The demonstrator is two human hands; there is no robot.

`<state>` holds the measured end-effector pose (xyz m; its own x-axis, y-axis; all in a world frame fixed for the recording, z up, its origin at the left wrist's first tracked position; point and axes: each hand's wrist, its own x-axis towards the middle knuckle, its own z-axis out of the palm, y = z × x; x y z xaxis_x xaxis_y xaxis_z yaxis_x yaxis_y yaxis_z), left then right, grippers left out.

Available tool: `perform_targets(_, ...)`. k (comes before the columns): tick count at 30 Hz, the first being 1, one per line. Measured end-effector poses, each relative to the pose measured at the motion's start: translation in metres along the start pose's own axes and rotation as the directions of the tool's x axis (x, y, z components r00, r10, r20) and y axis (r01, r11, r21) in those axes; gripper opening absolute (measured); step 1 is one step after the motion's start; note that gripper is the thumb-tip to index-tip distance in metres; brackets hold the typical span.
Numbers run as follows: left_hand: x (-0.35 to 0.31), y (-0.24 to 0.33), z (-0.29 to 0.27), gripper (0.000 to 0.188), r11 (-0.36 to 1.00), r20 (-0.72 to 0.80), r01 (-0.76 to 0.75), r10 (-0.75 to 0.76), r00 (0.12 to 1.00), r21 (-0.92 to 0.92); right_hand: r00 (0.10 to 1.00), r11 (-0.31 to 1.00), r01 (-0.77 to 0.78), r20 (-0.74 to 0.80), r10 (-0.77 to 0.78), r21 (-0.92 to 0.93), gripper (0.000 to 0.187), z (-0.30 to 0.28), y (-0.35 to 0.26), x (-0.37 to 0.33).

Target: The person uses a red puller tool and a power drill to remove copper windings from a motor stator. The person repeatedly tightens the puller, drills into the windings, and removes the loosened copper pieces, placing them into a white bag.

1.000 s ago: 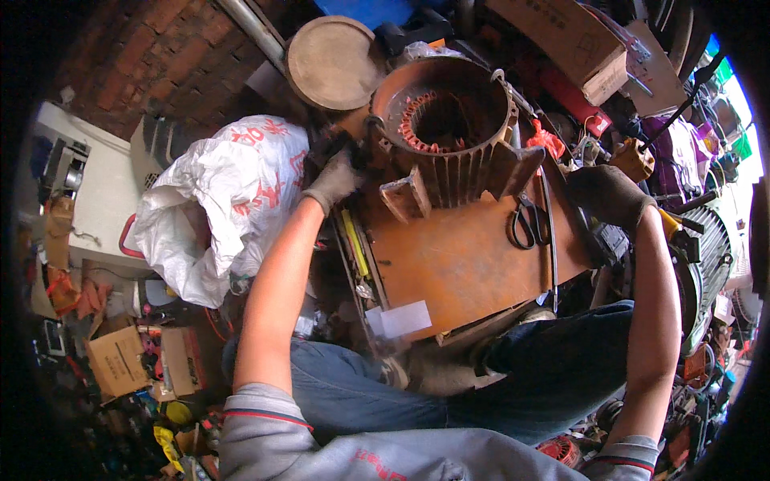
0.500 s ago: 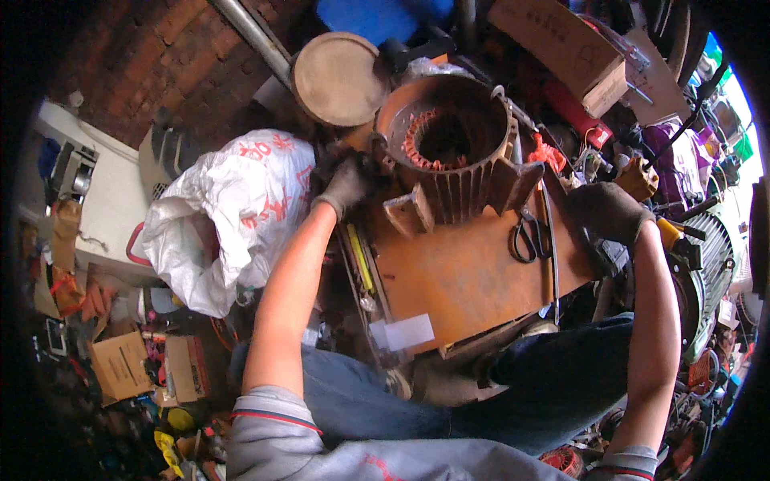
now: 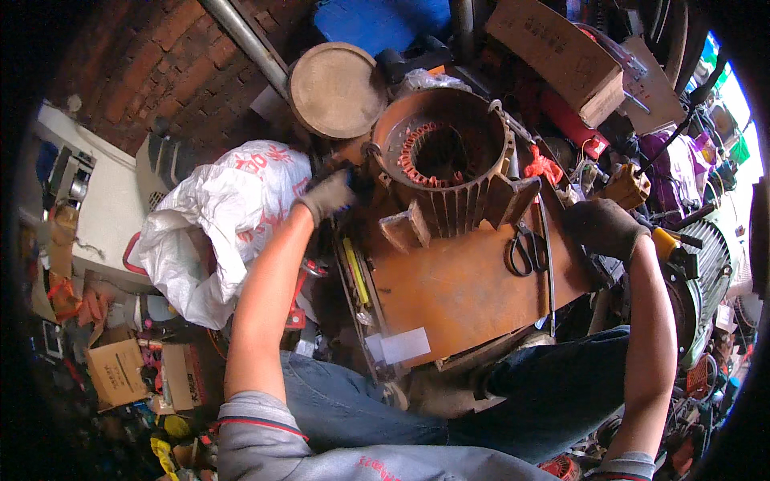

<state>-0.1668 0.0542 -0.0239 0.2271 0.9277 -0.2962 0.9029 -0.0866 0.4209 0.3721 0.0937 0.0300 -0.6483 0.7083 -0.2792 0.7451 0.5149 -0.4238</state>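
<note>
An old motor housing (image 3: 449,200) with cooling fins stands on a brown wooden board, open end up. Inside it shows a ring of reddish-orange stator windings (image 3: 413,156). My left hand (image 3: 327,196), in a grey work glove, is left of the housing beside its flange; its fingers merge with dark shapes, so their grip cannot be made out. At the board's right edge is my right hand (image 3: 603,228) in a dark glove, back upward, its fingers hidden from view. Black-handled scissors (image 3: 525,250) lie on the board between the housing and my right hand, alongside a thin metal rod (image 3: 548,268).
A white plastic sack (image 3: 228,212) bulges left of my left forearm. Behind stand a round-lidded container (image 3: 337,90) and a cardboard box (image 3: 561,56). A finned green-grey motor (image 3: 710,272) sits at my right. White paper (image 3: 403,345) lies on the board's near corner.
My left hand has drawn slightly left and down, away from the housing. A red object now shows beside my left forearm. My right hand stays almost where it was.
</note>
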Motion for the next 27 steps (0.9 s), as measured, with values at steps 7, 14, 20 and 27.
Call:
perform_targets(7,0.008,-0.029,0.012,0.022,0.714,-0.029,-0.231,0.332,0.943,0.661,1.0,0.999,-0.001,0.012,0.001,-0.044,0.019,-0.004,-0.011,0.012)
perform_targets(14,-0.005,-0.086,0.027,0.036,0.993,-0.108,0.031,-0.043,0.993,-0.111,0.991,0.997,0.082,-0.11,-0.082,-0.007,0.029,-0.002,-0.028,0.026)
perform_targets(20,0.019,-0.027,0.015,0.038,0.868,-0.021,-0.043,0.062,0.998,0.495,0.949,0.997,0.081,-0.305,-0.076,0.006,0.037,0.004,-0.037,0.017)
perform_targets(27,0.008,-0.069,0.001,0.035,0.978,0.007,0.04,-0.04,0.999,-0.206,0.982,0.98,0.013,-0.189,0.026,0.2,0.039,0.001,-0.056,0.03)
